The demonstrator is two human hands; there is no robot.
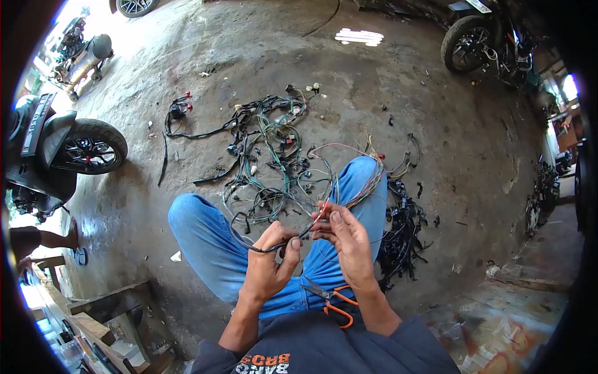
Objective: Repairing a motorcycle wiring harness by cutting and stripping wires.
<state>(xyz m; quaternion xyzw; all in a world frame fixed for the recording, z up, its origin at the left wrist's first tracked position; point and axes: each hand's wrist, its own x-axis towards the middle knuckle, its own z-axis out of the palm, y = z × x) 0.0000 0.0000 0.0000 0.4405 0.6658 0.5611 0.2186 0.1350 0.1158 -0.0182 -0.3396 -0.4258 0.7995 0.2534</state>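
Observation:
My left hand grips a black-sheathed cable that loops down past my left knee. My right hand pinches thin coloured wires that fan up over my right knee toward the floor. Both hands sit close together above my lap, over blue jeans. A tangled wiring harness of green, black and white wires with connectors lies on the concrete floor ahead. Orange-handled pliers rest on my lap under my right wrist.
A pile of black tape scraps and wire offcuts lies to the right of my knee. A motorcycle rear wheel stands at left, another motorcycle at top right. A wooden bench with clutter sits at lower left.

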